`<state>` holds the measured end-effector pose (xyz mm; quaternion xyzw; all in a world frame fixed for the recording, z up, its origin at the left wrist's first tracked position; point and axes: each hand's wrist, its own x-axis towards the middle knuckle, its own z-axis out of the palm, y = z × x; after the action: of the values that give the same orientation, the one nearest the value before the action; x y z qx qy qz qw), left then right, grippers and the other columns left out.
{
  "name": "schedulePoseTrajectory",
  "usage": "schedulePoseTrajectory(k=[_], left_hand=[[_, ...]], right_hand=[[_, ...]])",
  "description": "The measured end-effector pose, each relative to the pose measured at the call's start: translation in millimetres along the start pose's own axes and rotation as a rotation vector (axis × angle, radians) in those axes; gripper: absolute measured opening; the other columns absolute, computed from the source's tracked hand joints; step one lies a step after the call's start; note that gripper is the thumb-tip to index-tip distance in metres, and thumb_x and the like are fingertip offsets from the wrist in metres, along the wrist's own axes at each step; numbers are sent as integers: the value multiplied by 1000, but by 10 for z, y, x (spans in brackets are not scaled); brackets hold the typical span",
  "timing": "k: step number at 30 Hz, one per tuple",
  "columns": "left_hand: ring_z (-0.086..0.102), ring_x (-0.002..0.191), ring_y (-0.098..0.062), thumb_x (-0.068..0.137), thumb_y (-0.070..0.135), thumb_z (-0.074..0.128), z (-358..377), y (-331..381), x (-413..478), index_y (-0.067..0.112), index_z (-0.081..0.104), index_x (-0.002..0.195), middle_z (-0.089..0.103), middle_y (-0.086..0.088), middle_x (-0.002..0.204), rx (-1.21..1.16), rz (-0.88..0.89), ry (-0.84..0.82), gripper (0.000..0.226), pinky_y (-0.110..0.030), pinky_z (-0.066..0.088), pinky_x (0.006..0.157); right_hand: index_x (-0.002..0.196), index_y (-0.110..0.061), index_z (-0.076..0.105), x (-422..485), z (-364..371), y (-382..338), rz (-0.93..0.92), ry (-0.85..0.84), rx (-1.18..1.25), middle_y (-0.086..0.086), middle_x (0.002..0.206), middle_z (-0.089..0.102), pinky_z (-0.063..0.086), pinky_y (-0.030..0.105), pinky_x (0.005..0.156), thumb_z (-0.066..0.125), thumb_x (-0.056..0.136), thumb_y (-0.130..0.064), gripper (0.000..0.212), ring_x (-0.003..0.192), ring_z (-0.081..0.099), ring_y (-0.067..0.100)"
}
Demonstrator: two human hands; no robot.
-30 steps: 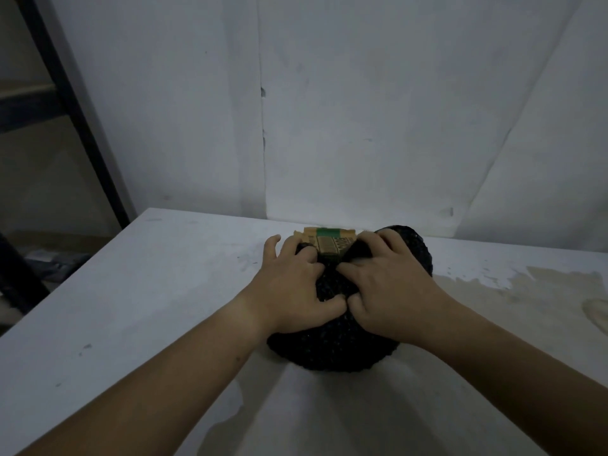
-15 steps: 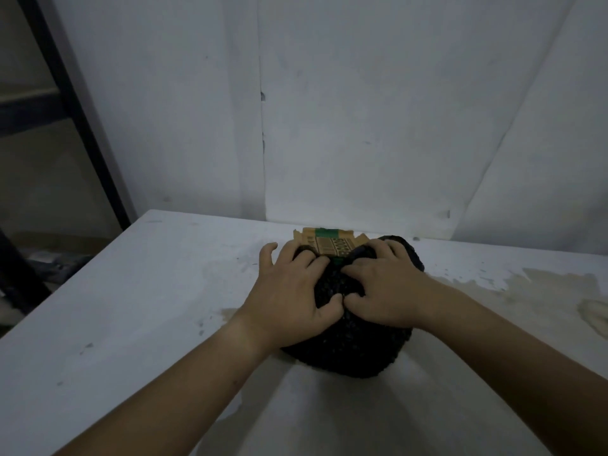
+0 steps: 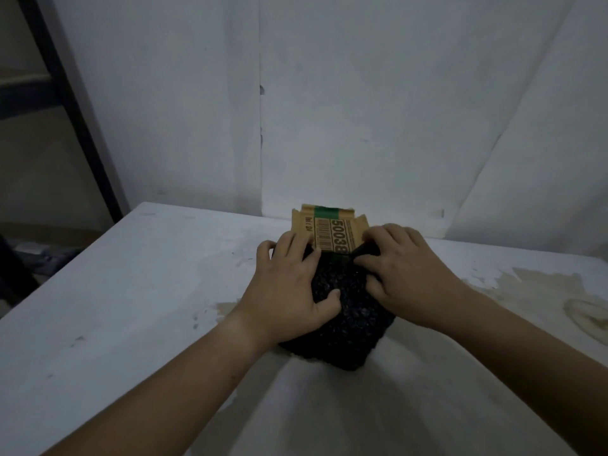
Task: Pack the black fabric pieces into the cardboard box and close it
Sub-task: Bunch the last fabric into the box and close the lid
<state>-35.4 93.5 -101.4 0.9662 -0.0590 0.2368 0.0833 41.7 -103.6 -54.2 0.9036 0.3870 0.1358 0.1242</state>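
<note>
Head view, nearest first: a white table bears a bundle of black fabric, which covers the near part of a cardboard box. The left hand and the right hand each clutch the fabric, pressing it from either side. Beyond them an upright box flap shows a barcode and a green stripe; the box's inside is hidden.

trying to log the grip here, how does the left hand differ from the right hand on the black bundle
The left hand lies on the near left of the black fabric, fingers spread, thumb pressed into its top. The right hand sits farther back on the right, fingertips curled and pinching a fold of fabric beside the cardboard flap. The left hand's fingertips reach the flap's left edge; the right hand's reach its right corner. Both press down on the fabric.
</note>
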Motion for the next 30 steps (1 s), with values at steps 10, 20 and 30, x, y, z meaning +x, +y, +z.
schedulePoseTrajectory(k=[10,20,30], left_hand=[[42,116,-21,84,60,36,-43,-14,4,31,55,138,56,5,116,-15,-7,-90,64,-42,33,94],[38,113,-18,81,63,28,-63,4,0,33,64,125,47,6,110,-14,-12,-113,64,-39,29,95],[38,121,-19,80,62,32,-29,-6,-5,35,65,124,43,3,134,-41,-44,-106,62,-40,28,97]], right_hand=[[140,-34,50,389,83,-69,99,-472,185,6,164,-1,18,47,112,35,87,-62,62,143,11,31],[142,-47,42,121,-58,-24,67,-191,272,0,160,11,38,44,106,46,87,-48,55,131,36,29],[142,-37,36,90,66,131,193,-155,503,-3,150,26,45,39,97,48,87,-55,59,123,48,22]])
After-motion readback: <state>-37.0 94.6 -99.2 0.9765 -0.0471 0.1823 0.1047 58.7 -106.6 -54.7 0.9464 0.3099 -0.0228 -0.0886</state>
